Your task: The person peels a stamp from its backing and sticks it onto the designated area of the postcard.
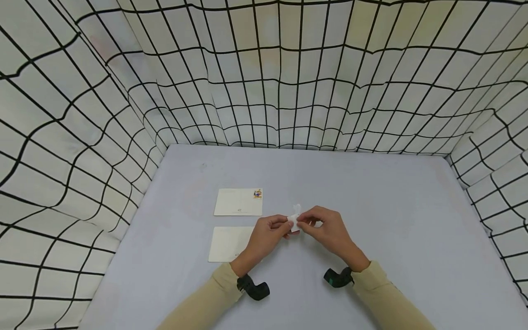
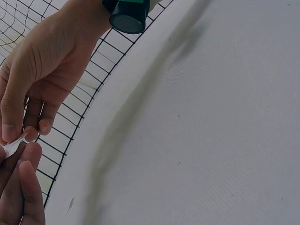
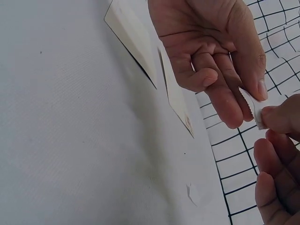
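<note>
Between the fingertips of both hands is a small white stamp [image 1: 294, 223] with a toothed edge, its plain side toward the head camera and a thin red strip at its lower edge. My left hand [image 1: 266, 236] pinches it from the left between thumb and fingers. From the right, my right hand [image 1: 327, 228] pinches its other side with thumb and forefinger. The right wrist view shows the stamp [image 3: 253, 107] slightly bent, with its toothed edge bare. A cream postcard [image 1: 228, 243] lies partly under my left forearm and hand in the head view.
Behind it lies a second postcard [image 1: 237, 201] with a colourful stamp [image 1: 257, 193] in its upper right corner. A small pale scrap [image 3: 192, 193] rests on the white table [image 1: 371, 192]. Black-gridded white cloth [image 1: 268, 101] surrounds the table's back and sides.
</note>
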`<state>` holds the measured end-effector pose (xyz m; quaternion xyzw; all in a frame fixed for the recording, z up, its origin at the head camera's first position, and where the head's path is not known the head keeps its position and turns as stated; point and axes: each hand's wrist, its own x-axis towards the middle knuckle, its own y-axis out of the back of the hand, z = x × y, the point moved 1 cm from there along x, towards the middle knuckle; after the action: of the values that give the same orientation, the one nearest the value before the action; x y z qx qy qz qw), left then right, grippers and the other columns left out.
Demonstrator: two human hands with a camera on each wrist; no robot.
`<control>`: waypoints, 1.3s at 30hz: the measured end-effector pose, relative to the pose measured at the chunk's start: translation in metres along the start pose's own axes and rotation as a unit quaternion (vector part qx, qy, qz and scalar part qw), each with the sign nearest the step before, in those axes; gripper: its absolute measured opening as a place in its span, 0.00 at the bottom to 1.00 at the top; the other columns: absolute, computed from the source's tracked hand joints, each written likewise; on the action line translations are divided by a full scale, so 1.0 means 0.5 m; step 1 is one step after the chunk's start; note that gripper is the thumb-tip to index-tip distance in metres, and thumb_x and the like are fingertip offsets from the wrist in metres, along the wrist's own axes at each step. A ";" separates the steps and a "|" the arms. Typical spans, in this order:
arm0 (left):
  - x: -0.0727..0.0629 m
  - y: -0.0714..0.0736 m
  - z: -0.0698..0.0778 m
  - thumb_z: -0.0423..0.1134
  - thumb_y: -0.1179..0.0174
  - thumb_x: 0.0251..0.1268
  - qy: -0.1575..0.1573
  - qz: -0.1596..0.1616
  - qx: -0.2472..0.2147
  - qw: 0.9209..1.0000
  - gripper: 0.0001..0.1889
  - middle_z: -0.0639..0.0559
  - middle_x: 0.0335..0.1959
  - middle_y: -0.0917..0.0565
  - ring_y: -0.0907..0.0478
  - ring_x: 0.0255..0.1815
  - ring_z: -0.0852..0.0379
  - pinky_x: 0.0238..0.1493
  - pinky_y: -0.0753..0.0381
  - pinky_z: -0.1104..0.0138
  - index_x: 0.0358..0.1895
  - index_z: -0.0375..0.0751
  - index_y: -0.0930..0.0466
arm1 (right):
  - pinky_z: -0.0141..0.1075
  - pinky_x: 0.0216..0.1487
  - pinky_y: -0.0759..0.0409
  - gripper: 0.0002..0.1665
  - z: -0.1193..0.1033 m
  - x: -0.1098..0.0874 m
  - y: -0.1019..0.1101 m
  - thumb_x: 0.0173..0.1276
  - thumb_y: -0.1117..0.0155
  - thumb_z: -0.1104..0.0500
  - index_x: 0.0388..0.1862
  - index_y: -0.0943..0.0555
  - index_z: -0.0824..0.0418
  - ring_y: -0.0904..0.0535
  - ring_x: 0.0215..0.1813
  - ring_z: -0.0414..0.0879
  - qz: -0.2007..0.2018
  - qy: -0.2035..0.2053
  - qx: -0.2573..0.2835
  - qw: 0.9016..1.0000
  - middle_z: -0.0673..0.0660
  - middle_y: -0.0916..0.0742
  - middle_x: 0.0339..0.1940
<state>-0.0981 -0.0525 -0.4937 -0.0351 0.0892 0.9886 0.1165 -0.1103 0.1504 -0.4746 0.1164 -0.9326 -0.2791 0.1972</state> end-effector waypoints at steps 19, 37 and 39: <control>0.002 0.002 -0.003 0.39 0.36 0.74 0.005 -0.014 0.010 1.000 0.12 0.36 0.42 0.08 0.10 0.37 0.46 0.39 0.14 0.66 0.50 0.35 0.12 | 0.35 0.38 0.15 0.08 -0.001 -0.001 -0.005 0.63 0.22 0.60 0.41 0.10 0.51 0.18 0.35 0.34 -0.007 -0.020 -0.008 1.000 0.46 0.09 0.36; 0.002 0.000 -0.007 0.36 0.40 0.76 0.013 -0.030 0.006 0.999 0.13 0.35 0.43 0.08 0.13 0.35 0.62 0.42 0.11 0.65 0.53 0.32 0.13 | 0.28 0.35 0.23 0.08 -0.002 0.002 -0.007 0.65 0.27 0.66 0.34 0.14 0.51 0.22 0.33 0.36 -0.025 -0.026 -0.028 0.999 0.46 0.13 0.32; 0.001 0.000 -0.007 0.36 0.40 0.76 0.013 -0.031 0.004 0.999 0.13 0.35 0.43 0.09 0.14 0.35 0.63 0.42 0.11 0.65 0.53 0.32 0.13 | 0.28 0.34 0.23 0.09 -0.004 0.002 -0.007 0.65 0.27 0.66 0.34 0.15 0.52 0.22 0.33 0.36 -0.024 -0.018 -0.029 0.999 0.46 0.13 0.32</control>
<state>-0.0986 -0.0531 -0.4970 -0.0500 0.0940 0.9835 0.1460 -0.1099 0.1465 -0.4749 0.1282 -0.9243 -0.3128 0.1770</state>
